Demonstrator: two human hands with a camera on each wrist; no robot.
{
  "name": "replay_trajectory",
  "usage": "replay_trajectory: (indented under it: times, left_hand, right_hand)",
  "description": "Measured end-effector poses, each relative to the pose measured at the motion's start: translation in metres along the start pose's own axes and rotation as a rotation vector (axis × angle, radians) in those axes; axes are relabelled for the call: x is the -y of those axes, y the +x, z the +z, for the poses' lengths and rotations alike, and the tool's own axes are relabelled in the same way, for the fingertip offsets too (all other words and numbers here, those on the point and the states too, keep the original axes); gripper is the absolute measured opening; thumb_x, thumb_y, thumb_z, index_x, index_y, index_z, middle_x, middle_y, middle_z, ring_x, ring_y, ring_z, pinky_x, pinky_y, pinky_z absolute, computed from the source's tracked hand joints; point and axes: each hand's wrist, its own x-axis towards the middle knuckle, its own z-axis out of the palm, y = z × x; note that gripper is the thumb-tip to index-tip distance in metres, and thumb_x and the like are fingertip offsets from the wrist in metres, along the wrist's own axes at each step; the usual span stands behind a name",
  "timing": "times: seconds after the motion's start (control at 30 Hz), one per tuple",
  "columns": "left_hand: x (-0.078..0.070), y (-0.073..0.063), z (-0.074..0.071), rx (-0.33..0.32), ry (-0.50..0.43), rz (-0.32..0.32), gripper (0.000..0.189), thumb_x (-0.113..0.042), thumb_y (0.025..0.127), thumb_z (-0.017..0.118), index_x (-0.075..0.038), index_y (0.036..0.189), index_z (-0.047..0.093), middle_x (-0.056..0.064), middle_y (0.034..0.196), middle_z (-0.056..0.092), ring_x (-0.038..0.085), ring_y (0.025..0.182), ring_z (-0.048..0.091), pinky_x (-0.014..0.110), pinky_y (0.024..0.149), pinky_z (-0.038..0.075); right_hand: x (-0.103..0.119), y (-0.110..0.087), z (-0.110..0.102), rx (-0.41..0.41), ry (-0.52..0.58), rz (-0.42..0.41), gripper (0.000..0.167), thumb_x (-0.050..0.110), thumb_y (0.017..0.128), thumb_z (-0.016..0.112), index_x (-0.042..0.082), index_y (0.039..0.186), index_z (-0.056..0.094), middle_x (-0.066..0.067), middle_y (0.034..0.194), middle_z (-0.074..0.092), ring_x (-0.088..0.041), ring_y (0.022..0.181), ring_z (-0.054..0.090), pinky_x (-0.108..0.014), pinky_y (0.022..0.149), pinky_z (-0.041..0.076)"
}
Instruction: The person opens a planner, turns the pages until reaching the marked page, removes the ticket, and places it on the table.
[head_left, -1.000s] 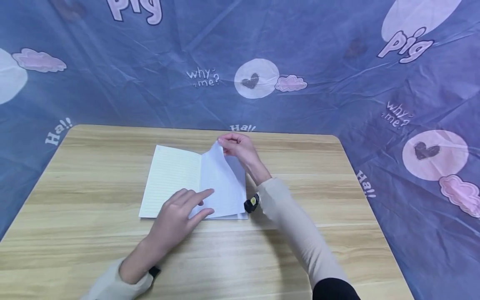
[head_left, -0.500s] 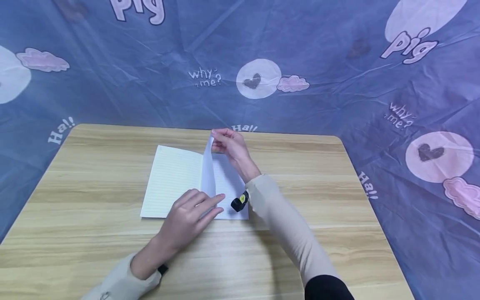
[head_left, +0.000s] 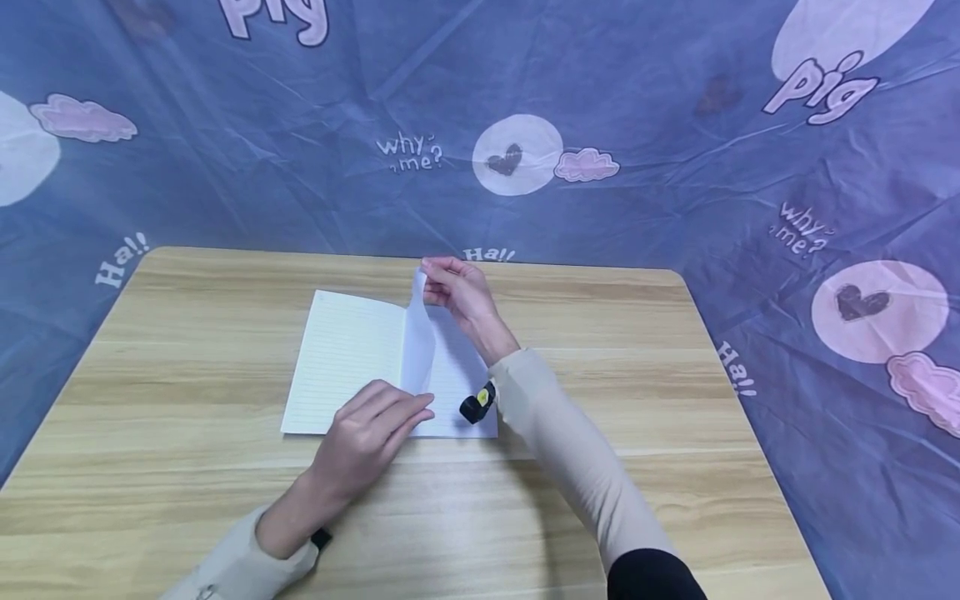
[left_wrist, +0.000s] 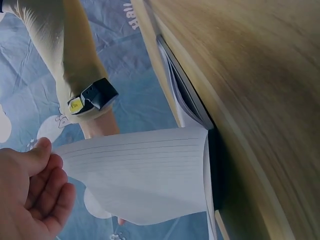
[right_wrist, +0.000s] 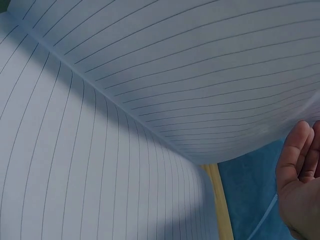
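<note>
A lined notebook (head_left: 348,358) lies spread on the table, with one leaf (head_left: 418,350) raised upright near the spine. At the leaf's far top corner, my right hand (head_left: 465,296) pinches the paper between thumb and fingertips. My left hand (head_left: 367,429) is at the near end of that leaf. In the left wrist view, the left hand's thumb and curled index finger (left_wrist: 42,150) grip the near corner of the raised leaf (left_wrist: 140,175). The right wrist view shows its ruled lines and the facing right page (right_wrist: 115,160) below, curving into the spine.
The wooden table (head_left: 187,333) reaches out on all sides of the notebook. Behind it hangs a blue printed cloth (head_left: 330,167). A small black camera (head_left: 477,404) on the right wrist hangs low over the right page.
My right hand has carried the leaf leftward from over the right page to upright. My left hand's thumb and index finger, earlier apart, have come together on the leaf's near corner.
</note>
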Motion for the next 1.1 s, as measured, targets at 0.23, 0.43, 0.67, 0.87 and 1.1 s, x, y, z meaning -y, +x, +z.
replay_trajectory:
  times: [0.23,0.43,0.67,0.87,1.1]
  left_hand:
    - [0.001,-0.002,-0.004,-0.081,-0.010,0.012,0.030,-0.021,0.112,0.065,0.002,0.104,0.083,0.006,0.090,0.078,0.022,0.076,0.070,0.031,0.068,0.060]
    - [0.001,-0.005,-0.012,-0.135,0.020,-0.012,0.030,-0.022,0.112,0.067,0.001,0.101,0.083,0.006,0.087,0.078,0.023,0.072,0.069,0.033,0.065,0.059]
    - [-0.002,-0.011,-0.029,-0.177,0.093,-0.145,0.038,-0.031,0.110,0.070,0.000,0.095,0.084,0.005,0.084,0.079,0.023,0.070,0.072,0.031,0.067,0.060]
    - [0.003,-0.028,-0.049,-0.149,0.176,-0.312,0.040,-0.036,0.106,0.074,0.001,0.093,0.084,0.007,0.084,0.080,0.026,0.071,0.074,0.018,0.080,0.057]
    - [0.008,-0.040,-0.069,0.031,0.271,-0.621,0.019,0.004,0.078,0.096,-0.003,0.090,0.083,0.008,0.084,0.079,0.022,0.069,0.073,0.015,0.071,0.055]
  right_hand:
    - [0.000,-0.002,0.000,-0.002,0.004,-0.004,0.032,-0.005,0.107,0.064,0.012,0.085,0.078,-0.006,0.077,0.073,-0.013,0.064,0.069,-0.024,0.060,0.060]
    - [0.000,-0.003,-0.010,-0.031,0.015,-0.032,0.014,-0.002,0.108,0.065,0.001,0.102,0.077,-0.009,0.080,0.074,-0.014,0.067,0.070,-0.026,0.065,0.063]
    - [0.001,-0.008,-0.048,-0.031,-0.568,-0.170,0.013,0.000,0.102,0.072,-0.006,0.114,0.076,-0.016,0.095,0.076,-0.016,0.076,0.069,-0.023,0.068,0.059]
    - [0.005,-0.012,-0.087,0.010,-1.206,-0.254,0.013,0.006,0.101,0.075,0.004,0.113,0.079,-0.009,0.095,0.074,-0.023,0.085,0.066,-0.035,0.076,0.055]
    - [0.006,-0.016,-0.106,0.058,-1.438,-0.243,0.018,0.006,0.101,0.076,0.002,0.118,0.079,-0.011,0.102,0.073,-0.027,0.096,0.065,-0.043,0.092,0.053]
